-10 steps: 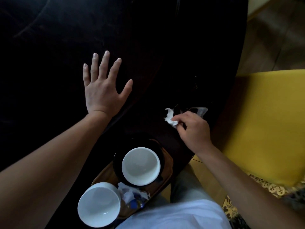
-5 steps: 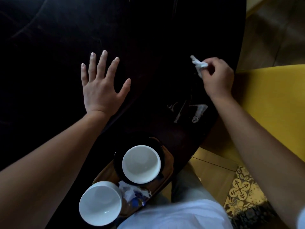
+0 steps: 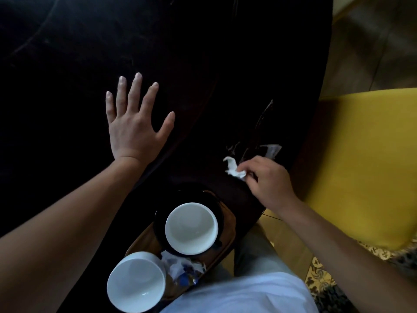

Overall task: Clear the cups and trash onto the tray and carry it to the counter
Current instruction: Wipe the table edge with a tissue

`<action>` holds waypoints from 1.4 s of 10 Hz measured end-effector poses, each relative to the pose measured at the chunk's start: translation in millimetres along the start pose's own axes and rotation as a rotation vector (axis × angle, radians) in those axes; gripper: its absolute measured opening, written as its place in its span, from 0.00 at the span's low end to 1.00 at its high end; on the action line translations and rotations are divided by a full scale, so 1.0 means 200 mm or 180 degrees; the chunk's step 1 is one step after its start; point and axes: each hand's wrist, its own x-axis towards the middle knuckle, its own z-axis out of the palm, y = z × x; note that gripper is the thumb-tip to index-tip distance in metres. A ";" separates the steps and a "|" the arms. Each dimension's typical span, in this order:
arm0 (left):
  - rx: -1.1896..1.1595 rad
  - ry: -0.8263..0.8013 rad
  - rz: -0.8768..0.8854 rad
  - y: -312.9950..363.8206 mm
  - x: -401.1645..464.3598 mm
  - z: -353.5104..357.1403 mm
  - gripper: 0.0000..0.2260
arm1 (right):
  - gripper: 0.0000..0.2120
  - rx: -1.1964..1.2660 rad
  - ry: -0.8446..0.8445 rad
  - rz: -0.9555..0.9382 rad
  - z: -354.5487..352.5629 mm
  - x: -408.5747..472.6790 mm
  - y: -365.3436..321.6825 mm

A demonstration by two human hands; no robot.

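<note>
A wooden tray (image 3: 229, 224) rests at the near edge of the dark table (image 3: 203, 64). On it stand two white cups: one (image 3: 191, 228) on a black saucer (image 3: 162, 213), the other (image 3: 136, 282) nearer me. Crumpled wrappers (image 3: 184, 268) lie between them. My left hand (image 3: 135, 123) lies flat on the table, fingers spread, holding nothing. My right hand (image 3: 268, 181) pinches a crumpled white napkin (image 3: 234, 169) against the tabletop, right of the tray. Wet streaks (image 3: 266, 123) glint on the table beyond it.
A yellow upholstered chair (image 3: 365, 159) stands right of the table. A small shiny wrapper (image 3: 272, 150) lies at the table's right edge, just past my right hand. Wooden floor and a patterned rug (image 3: 320, 276) show below right.
My right hand, with the napkin, went out to the far right edge of the table and has come back toward the tray, leaving streaks. The left hand stayed flat.
</note>
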 end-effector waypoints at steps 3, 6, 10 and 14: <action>0.0011 0.0016 0.0000 -0.01 -0.01 0.01 0.30 | 0.10 -0.0184 0.0723 0.0492 -0.16 0.45 0.20; 0.0008 0.0015 -0.0006 -0.01 -0.01 0.00 0.30 | 0.10 -0.0204 0.0863 0.0864 -0.28 0.65 0.33; 0.0002 0.0043 0.0028 -0.01 -0.01 0.00 0.30 | 0.10 -0.0176 0.0935 0.0604 -0.28 0.49 0.30; 0.0011 0.0009 0.0016 -0.01 -0.01 0.01 0.31 | 0.09 -0.0214 -0.0127 0.0129 -0.11 0.26 0.03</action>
